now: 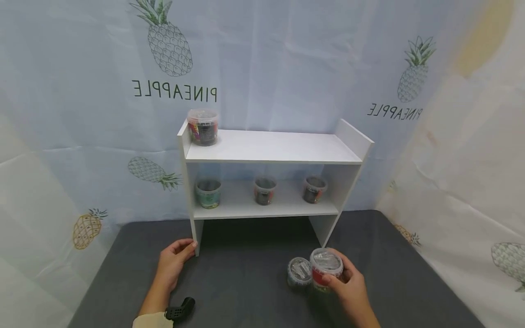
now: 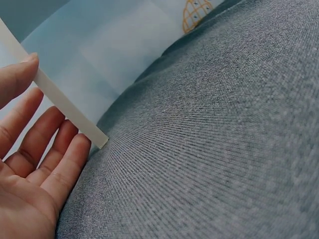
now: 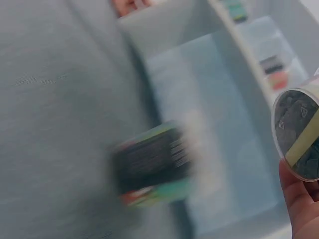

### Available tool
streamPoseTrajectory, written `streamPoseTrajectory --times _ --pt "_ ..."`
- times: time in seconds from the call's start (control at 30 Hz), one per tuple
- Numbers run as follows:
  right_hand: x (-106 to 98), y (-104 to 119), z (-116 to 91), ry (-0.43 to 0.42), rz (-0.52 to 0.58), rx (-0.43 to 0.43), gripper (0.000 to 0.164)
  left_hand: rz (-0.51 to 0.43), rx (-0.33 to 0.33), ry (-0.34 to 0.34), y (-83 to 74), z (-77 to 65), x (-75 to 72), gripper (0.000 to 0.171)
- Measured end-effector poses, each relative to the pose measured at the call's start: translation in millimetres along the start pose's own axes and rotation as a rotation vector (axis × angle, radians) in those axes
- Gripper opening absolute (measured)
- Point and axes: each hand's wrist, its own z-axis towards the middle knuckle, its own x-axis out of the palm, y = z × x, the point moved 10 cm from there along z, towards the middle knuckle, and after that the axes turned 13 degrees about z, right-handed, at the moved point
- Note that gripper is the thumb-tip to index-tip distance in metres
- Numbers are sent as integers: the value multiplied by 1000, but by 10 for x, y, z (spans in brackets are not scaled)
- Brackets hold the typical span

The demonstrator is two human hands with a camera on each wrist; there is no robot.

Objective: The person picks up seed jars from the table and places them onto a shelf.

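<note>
At the front left leg of a white two-tier shelf [image 1: 275, 146], my left hand [image 1: 169, 266] pinches the edge of the side panel [image 2: 70, 112], thumb on one face and fingers on the other. My right hand [image 1: 353, 289] grips a clear plastic tub [image 1: 326, 264] with a red label, raised off the table near the shelf's right leg. Its round base shows in the right wrist view. Close beside it, a second lidded tub [image 1: 300, 271] stands on the table; its dark label [image 3: 152, 164] is blurred in the right wrist view.
One tub [image 1: 203, 127] stands at the left end of the top tier. Along the lower tier stand a green tub [image 1: 208, 196], a middle tub [image 1: 264, 191] and a right tub [image 1: 314, 189]. A dark table [image 1: 238, 291] lies below; pineapple-print cloth [image 1: 279, 64] hangs behind.
</note>
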Motion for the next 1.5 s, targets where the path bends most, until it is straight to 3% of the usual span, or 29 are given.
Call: streamPoseTrajectory --times 0.4,0.57,0.73,1.07,1.33,1.5 --pt "670 1281 629 250 39 -342 65 -8 -29 5 40 4 18 52" --pt "957 1717 881 297 -17 -408 71 -13 -22 -2 35 3 13 50" --pt "1192 1914 1154 266 -142 -347 67 -20 -11 -4 27 -3 8 49" --pt "1557 1939 1615 245 -278 -182 69 -19 2 -3 5 -20 19 47" --pt "1785 1952 1885 306 -435 -76 74 -25 7 -10 -16 -8 3 47" --pt "1894 1895 2091 370 -448 14 74 -32 -5 -10 4 -13 28 45"
